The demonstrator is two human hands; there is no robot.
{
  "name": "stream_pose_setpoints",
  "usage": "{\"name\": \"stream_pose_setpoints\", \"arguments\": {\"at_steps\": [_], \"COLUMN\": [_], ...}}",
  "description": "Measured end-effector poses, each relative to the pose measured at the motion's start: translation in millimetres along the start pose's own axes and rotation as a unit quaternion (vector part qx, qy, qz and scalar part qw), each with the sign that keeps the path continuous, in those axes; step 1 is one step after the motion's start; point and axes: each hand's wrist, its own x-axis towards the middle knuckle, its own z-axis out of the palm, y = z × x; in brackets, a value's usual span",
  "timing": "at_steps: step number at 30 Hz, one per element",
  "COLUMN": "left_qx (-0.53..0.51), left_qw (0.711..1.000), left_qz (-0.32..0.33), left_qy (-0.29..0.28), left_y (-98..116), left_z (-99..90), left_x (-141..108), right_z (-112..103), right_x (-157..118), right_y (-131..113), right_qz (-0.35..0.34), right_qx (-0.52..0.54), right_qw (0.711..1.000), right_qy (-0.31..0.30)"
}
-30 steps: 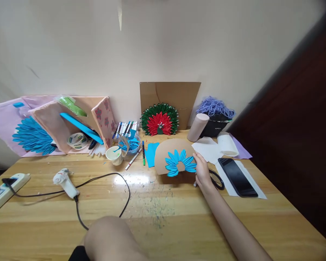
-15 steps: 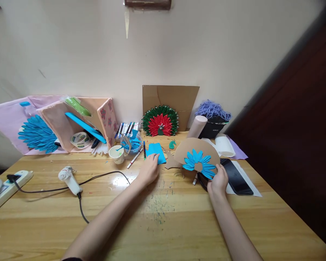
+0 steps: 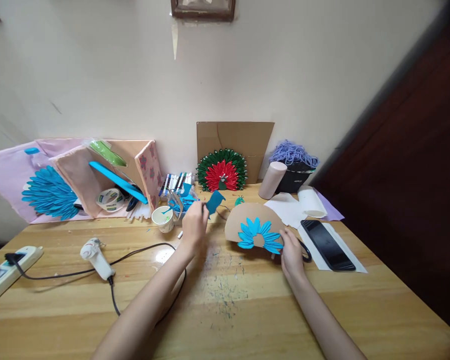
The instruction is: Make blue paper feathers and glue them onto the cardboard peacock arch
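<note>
Head view is showing a wooden table [image 3: 247, 320] spreading under everything. Lying on it near the middle, a cardboard half-disc [image 3: 247, 220] with blue petals is being pinched at its right edge by the right hand [image 3: 291, 252], fingers closed. Left of it, the left hand [image 3: 193, 227] is lifting a small blue paper piece [image 3: 214, 201], fingertips closed on it.

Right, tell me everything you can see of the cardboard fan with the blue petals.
The fan is a half-round piece of plain brown cardboard. Bright blue paper petals radiate from a small bare notch at its lower edge. It is held tilted, face toward the camera, above the wooden table. The right hand grips its lower right edge; black scissors lie just behind. The left hand is apart from it, holding a blue scrap.
</note>
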Motion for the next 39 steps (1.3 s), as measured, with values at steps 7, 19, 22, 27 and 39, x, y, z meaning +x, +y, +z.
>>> {"name": "stream_pose_setpoints", "arguments": {"at_steps": [7,19,22,27,39], "left_qx": [-0.022,0.034,0.042,0.077,0.033], "left_qw": [0.96,0.905,0.908,0.923,0.942], "left_qz": [0.228,0.343,0.301,0.251,0.257], "left_qy": [0.158,-0.249,-0.289,-0.282,-0.212], "left_y": [-4.1,18.9,23.7,27.4,22.6], "left_z": [-60.7,4.5,-0.5,8.9,28.6], "left_x": [-66.4,-129.8,-123.9,-113.1,-127.3], "right_z": [73.4,61.0,7.4,-48.9,-54.9], "right_x": [25.9,48.6,44.4,32.6,8.7], "right_y": [9.3,-17.3,-33.8,-35.8,-42.5], "right_qz": [0.016,-0.128,-0.194,-0.262,-0.446], "right_qx": [-0.068,-0.311,-0.37,-0.44,-0.584], "right_qw": [0.99,0.913,0.878,0.804,0.569], "right_qy": [-0.121,-0.232,-0.234,-0.303,-0.37]}}
